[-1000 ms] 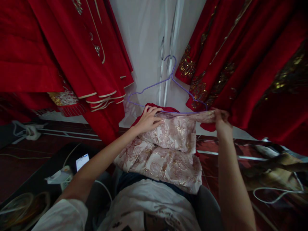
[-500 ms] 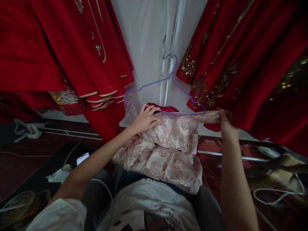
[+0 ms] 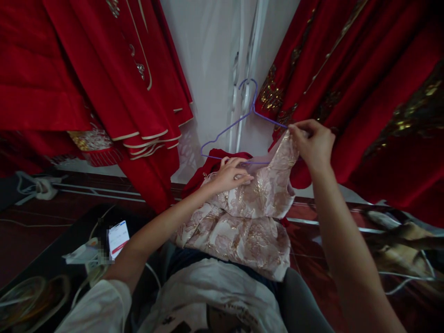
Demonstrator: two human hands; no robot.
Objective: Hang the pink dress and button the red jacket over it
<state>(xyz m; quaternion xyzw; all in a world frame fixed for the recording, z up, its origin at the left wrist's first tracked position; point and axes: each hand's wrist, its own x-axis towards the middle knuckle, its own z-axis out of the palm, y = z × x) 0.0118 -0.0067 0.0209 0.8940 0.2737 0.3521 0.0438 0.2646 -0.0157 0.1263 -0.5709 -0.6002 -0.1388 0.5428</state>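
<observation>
A pale pink garment with gold floral brocade point(image 3: 243, 217) lies over my lap and reaches up to a purple wire hanger point(image 3: 229, 129). My right hand point(image 3: 312, 143) is closed, pinching the garment's upper right corner up against the hanger's right arm. My left hand point(image 3: 231, 173) presses on the garment's top edge at the hanger's bottom bar, fingers curled over the cloth. A bit of red fabric point(image 3: 204, 169) shows behind the pink garment. The hanger's hook stands against the white wall.
Red robes with cream trim point(image 3: 104, 83) hang at the left, red robes with gold embroidery point(image 3: 357, 92) at the right. A lit phone point(image 3: 118, 237) and white cables point(image 3: 38, 187) lie on the dark floor at the left. More cable lies at the right point(image 3: 409, 277).
My right hand has risen and moved left, lifting the garment's right corner up the hanger's arm. The hanger has tilted and shifted right. My left hand slid slightly right along the top edge.
</observation>
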